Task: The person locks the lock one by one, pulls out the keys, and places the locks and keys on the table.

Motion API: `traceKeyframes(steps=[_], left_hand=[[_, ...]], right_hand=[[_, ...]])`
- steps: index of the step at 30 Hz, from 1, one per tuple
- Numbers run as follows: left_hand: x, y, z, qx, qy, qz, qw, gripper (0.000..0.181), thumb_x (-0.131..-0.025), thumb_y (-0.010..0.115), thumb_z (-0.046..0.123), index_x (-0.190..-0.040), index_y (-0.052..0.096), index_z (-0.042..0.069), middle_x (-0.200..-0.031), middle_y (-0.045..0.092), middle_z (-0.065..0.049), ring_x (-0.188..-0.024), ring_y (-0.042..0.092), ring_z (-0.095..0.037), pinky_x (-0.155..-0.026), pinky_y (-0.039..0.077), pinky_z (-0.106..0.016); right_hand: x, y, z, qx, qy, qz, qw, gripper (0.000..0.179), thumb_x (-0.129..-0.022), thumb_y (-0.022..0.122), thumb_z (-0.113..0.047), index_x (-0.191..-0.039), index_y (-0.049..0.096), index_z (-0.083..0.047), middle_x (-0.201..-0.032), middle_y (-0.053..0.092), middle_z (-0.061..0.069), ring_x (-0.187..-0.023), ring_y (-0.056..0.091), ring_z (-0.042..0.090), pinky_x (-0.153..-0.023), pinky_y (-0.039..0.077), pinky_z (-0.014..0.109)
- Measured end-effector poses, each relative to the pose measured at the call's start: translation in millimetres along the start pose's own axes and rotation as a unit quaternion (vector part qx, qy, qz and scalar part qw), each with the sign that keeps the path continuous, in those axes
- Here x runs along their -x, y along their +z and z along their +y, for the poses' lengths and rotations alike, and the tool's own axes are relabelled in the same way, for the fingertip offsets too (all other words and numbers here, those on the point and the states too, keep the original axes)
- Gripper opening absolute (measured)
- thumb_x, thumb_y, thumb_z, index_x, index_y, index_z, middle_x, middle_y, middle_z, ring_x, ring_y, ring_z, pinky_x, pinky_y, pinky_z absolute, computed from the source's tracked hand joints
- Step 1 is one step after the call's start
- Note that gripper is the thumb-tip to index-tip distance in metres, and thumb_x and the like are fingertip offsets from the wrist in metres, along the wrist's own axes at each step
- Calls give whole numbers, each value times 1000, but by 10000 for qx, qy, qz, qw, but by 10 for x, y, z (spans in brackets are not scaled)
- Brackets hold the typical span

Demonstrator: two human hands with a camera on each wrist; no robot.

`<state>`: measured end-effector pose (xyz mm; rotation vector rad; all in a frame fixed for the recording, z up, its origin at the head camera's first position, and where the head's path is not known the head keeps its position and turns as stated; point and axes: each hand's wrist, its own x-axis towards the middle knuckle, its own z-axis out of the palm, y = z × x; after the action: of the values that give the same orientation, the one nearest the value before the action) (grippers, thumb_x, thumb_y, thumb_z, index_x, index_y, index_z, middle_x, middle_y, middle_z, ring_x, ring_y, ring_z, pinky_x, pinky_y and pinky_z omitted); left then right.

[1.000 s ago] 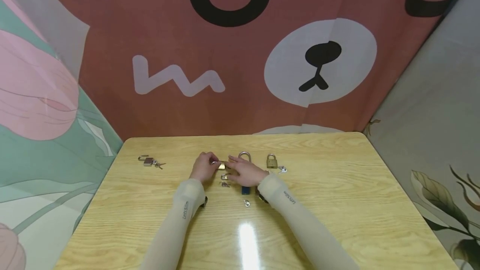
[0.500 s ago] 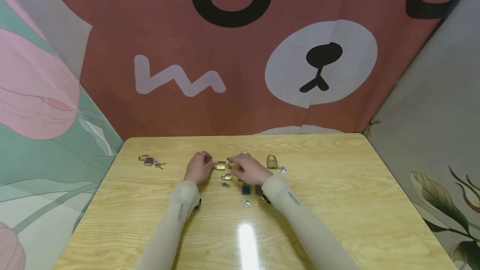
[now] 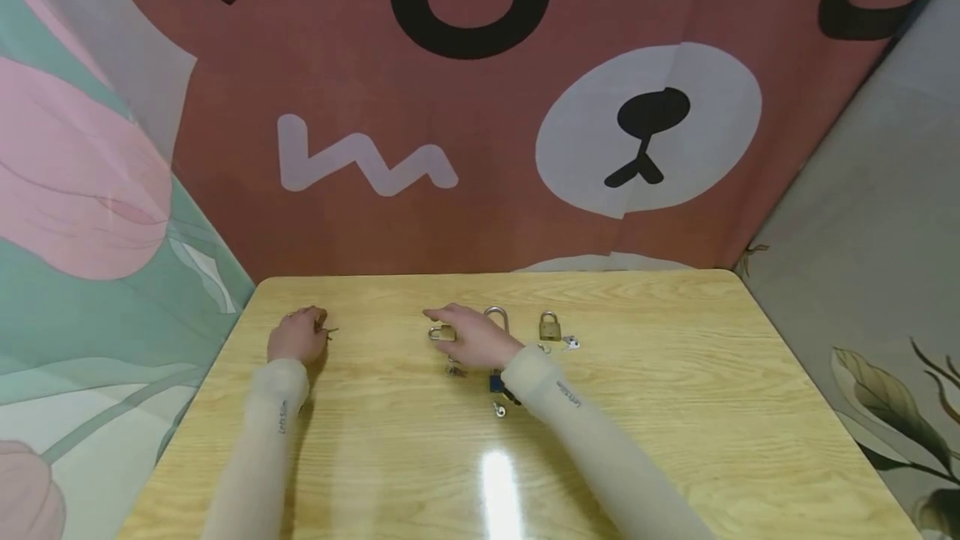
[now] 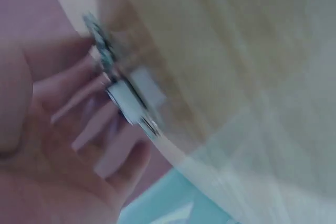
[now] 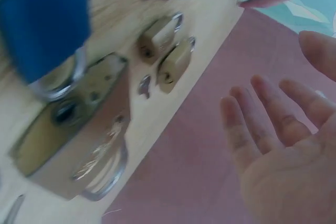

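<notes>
At the table's far left, my left hand reaches around a small padlock with keys. The left wrist view is blurred, but its fingers look spread, the lock between thumb and fingers. My right hand hovers with extended fingers over the middle group and holds nothing. Below it are two small brass padlocks, one nearer the wall and one nearer me, with a loose key. A large brass padlock and a blue padlock lie by the right wrist, partly hidden in the head view.
Right of my right hand stands another brass padlock with keys beside it. A small key set lies in front of the blue padlock. The wooden table meets printed cloth walls at its back and sides.
My left hand has left the small brass padlock in the middle and moved far left to the other padlock. The right hand has shifted slightly left, its fingers now stretched over the middle locks.
</notes>
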<state>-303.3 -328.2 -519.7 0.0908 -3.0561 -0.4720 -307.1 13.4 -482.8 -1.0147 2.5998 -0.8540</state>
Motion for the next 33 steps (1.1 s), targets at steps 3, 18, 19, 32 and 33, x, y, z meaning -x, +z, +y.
traceKeyframes(steps=[3, 18, 19, 32, 33], left_hand=[[5, 3, -92, -39, 187, -150, 9997, 36, -101, 59, 9, -135, 61, -4, -129, 63, -31, -116, 57, -54, -94, 52, -66], [23, 38, -5, 453, 459, 302, 9975, 22, -95, 76, 19, -100, 70, -1, -94, 66, -20, -81, 65, -34, -77, 55, -54], [39, 34, 40, 464, 526, 356, 9969, 21, -95, 77, 17, -101, 70, -1, -95, 66, -20, -82, 65, -34, -78, 55, -55], [414, -115, 1317, 773, 2310, 1523, 9579, 20, -90, 81, 17, -104, 72, 7, -99, 69, -12, -87, 64, -30, -75, 57, -48], [462, -125, 1425, 756, 2484, 1560, 9530, 23, -90, 81, 17, -107, 71, 6, -100, 69, -12, -88, 64, -29, -76, 57, -47]], right_hand=[[-27, 15, -57, 15, -91, -48, 9999, 55, -107, 60, -27, -158, 43, -18, -148, 57, 5, -136, 56, 25, -111, 49, 41], [61, 1, -56, -188, -32, -314, 9993, 55, -107, 59, -33, -158, 44, -19, -142, 62, 5, -137, 55, 24, -114, 46, 42], [78, -14, -56, -191, -33, -296, 9994, 55, -107, 59, -34, -158, 43, -20, -143, 63, 4, -138, 54, 23, -115, 45, 42], [262, -149, -81, -815, 65, 512, 9953, 52, -109, 55, -34, -156, 45, -15, -142, 61, 7, -132, 59, 27, -112, 47, 48], [268, -149, -84, -893, 72, 602, 9942, 51, -109, 54, -35, -155, 47, -14, -142, 62, 6, -130, 60, 25, -110, 49, 46]])
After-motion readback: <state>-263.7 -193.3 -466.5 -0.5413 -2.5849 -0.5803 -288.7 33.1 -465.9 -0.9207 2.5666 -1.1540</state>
